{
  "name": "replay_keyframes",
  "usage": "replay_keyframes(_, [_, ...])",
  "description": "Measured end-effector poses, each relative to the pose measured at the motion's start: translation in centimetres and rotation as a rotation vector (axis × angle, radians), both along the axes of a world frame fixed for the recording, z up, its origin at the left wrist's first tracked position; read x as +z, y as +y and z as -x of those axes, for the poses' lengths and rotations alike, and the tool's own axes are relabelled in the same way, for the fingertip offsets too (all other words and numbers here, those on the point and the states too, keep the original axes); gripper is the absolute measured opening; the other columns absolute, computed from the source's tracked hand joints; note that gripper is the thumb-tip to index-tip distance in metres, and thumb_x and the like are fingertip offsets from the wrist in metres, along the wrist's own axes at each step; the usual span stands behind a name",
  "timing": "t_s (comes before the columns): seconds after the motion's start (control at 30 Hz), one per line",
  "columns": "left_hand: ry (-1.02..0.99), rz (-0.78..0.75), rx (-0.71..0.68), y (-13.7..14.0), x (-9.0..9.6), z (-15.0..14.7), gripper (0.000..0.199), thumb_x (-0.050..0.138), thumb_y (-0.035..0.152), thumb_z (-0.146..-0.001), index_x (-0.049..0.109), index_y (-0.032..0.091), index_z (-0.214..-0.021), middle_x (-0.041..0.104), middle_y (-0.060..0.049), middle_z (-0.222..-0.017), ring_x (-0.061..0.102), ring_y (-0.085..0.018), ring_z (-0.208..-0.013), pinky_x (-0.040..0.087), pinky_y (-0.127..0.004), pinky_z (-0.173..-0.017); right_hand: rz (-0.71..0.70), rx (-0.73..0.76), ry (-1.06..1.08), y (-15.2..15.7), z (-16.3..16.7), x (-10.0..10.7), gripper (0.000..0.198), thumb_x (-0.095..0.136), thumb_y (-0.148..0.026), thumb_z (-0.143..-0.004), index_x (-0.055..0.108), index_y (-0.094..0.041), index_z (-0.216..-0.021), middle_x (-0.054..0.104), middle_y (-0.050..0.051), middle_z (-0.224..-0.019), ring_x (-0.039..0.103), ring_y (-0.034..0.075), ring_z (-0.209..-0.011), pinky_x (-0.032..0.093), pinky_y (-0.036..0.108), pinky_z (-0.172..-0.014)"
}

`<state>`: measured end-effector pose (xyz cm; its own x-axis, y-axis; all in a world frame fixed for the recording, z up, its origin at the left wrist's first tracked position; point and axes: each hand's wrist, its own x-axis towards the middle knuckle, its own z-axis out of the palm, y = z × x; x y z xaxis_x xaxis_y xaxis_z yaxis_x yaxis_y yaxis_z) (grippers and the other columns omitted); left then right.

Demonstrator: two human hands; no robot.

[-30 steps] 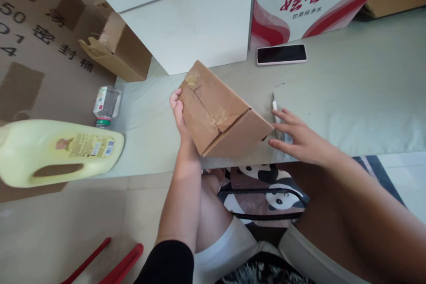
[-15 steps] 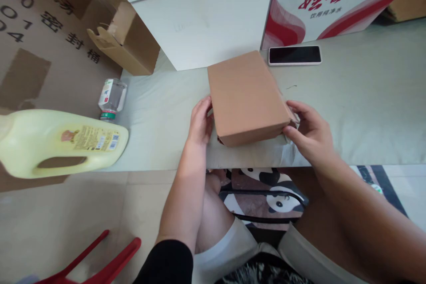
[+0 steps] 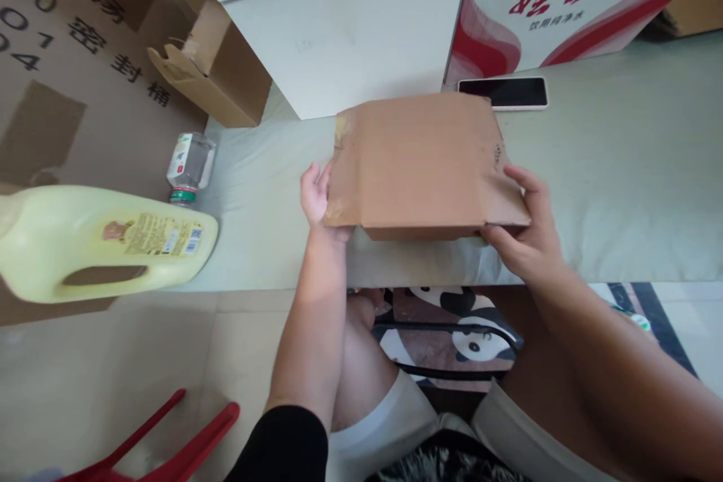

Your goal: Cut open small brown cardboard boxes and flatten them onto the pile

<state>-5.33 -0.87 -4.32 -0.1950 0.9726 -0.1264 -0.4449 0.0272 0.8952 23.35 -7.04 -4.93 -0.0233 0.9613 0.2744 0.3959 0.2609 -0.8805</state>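
Observation:
A brown cardboard box (image 3: 421, 166) lies in front of me near the table's front edge, its side flaps spread out to the left and right. My left hand (image 3: 317, 196) is at the left flap, its fingers partly hidden behind the cardboard. On the other side my right hand (image 3: 525, 222) grips the right flap, with the thumb below and the forefinger along its outer edge. The flap bends a little under that hand. The underside of the box and whatever it may contain are hidden.
A phone (image 3: 520, 93) lies behind the box, partly covered by it. White cartons (image 3: 350, 45) stand at the back. To the left are a small open carton (image 3: 226, 75), a clear bottle (image 3: 192, 166) and a yellow jug (image 3: 113, 241). The pale green tabletop (image 3: 621, 188) stretches right.
The box's side flaps have come out to both sides, and the box has turned squarer to me. My left hand has moved left with its flap; my right hand has shifted slightly.

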Motion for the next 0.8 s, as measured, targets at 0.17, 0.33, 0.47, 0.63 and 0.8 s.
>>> replay_keyframes(0.17, [0.059, 0.009, 0.039, 0.0, -0.4, -0.4, 0.05, 0.063, 0.066, -0.081, 0.071, 0.019, -0.098, 0.076, -0.009, -0.1, 0.073, -0.03, -0.108, 0.06, -0.041, -0.091, 0.038, -0.116, 0.032, 0.5, -0.1, -0.1, 0.054, 0.064, -0.043, -0.084, 0.046, -0.032, -0.134, 0.062, 0.009, -0.121, 0.067, 0.027, -0.098, 0.059, 0.041, -0.075])
replay_keyframes(0.33, [0.231, -0.062, 0.19, -0.2, -0.4, -1.3, 0.044, 0.066, 0.064, -0.082, 0.068, 0.02, -0.082, 0.074, -0.006, -0.089, 0.072, -0.028, -0.106, 0.059, -0.039, -0.087, -0.039, -0.265, 0.037, 1.1, 0.0, 0.3, 0.04, 0.069, -0.036, -0.082, 0.056, -0.027, -0.12, 0.064, 0.007, -0.103, 0.064, 0.025, -0.092, 0.054, 0.045, -0.088])
replay_keyframes(0.47, [0.182, -0.149, -0.023, -1.0, 0.6, -1.6, 0.056, 0.055, 0.074, -0.085, 0.071, 0.024, -0.105, 0.075, -0.01, -0.111, 0.064, -0.031, -0.126, 0.054, -0.045, -0.102, -0.028, -0.314, -0.027, 1.0, 0.1, 1.0, 0.031, 0.068, -0.036, -0.083, 0.063, -0.027, -0.111, 0.068, 0.009, -0.105, 0.063, 0.028, -0.102, 0.053, 0.044, -0.086])
replay_keyframes(0.63, [0.231, -0.207, -0.197, -1.5, 0.7, -1.7, 0.073, 0.043, 0.09, -0.079, 0.071, 0.029, -0.108, 0.073, -0.011, -0.121, 0.058, -0.031, -0.137, 0.051, -0.049, -0.11, -0.01, -0.33, -0.037, 0.9, 0.2, 1.2, 0.03, 0.069, -0.035, -0.082, 0.064, -0.026, -0.111, 0.07, 0.009, -0.108, 0.064, 0.028, -0.1, 0.053, 0.042, -0.08])
replay_keyframes(0.8, [0.286, -0.235, -0.12, -1.1, 0.1, -1.7, 0.073, 0.044, 0.092, -0.076, 0.072, 0.03, -0.105, 0.073, -0.011, -0.121, 0.056, -0.029, -0.138, 0.049, -0.048, -0.113, -0.025, -0.318, -0.034, 1.0, 0.2, 1.1, 0.027, 0.07, -0.033, -0.082, 0.065, -0.026, -0.107, 0.07, 0.009, -0.103, 0.064, 0.028, -0.099, 0.053, 0.042, -0.079])
